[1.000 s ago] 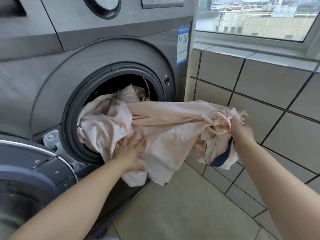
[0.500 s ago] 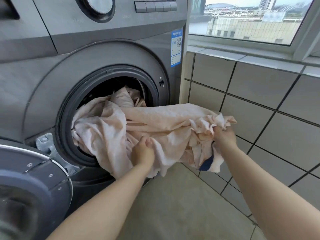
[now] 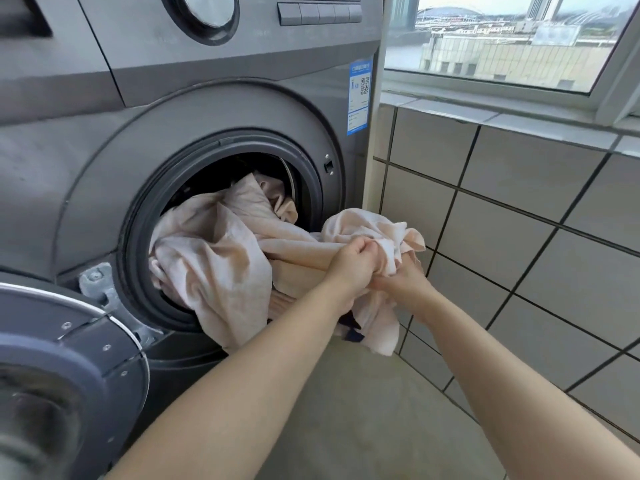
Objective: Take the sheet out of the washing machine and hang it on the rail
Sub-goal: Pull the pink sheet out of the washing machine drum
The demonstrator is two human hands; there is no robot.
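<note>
Tiled laundry corner: beige tile wall (image 3: pixel 519 209) on the right, window (image 3: pixel 502 39) above it looking out on buildings, plain floor (image 3: pixel 363 410) below.

Grey front-load washing machine (image 3: pixel 104 150) fills the left side. Door (image 3: pixel 62 375) swung open, sits at the lower left of the view. Round knob (image 3: pixel 204 10) and a row of buttons (image 3: pixel 318 12) along the top panel. Blue label (image 3: pixel 359 95) at the machine's right front edge.

Sheet (image 3: pixel 214 258), pale pink and crumpled, is partway out: a big fold hangs over the lower rim of the drum opening (image 3: pixel 145 216) and down the machine front, more of it is bunched inside the drum, and one twisted length runs right out to both hands. Loose end droops below the hands toward the floor without reaching it. Dark blue trim (image 3: pixel 351 327) shows on that hanging part.

Left hand (image 3: pixel 355 261): fist closed tight round the twisted length, knuckles up.
Right hand (image 3: pixel 403 277): just beside and touching the left, fingers curled into the bunched end of the sheet, cloth piled over the top of it so the fingertips are hidden.

Both hands sit to the right of the drum opening, in front of the tile wall, arms stretched forward. Rail not in view.
</note>
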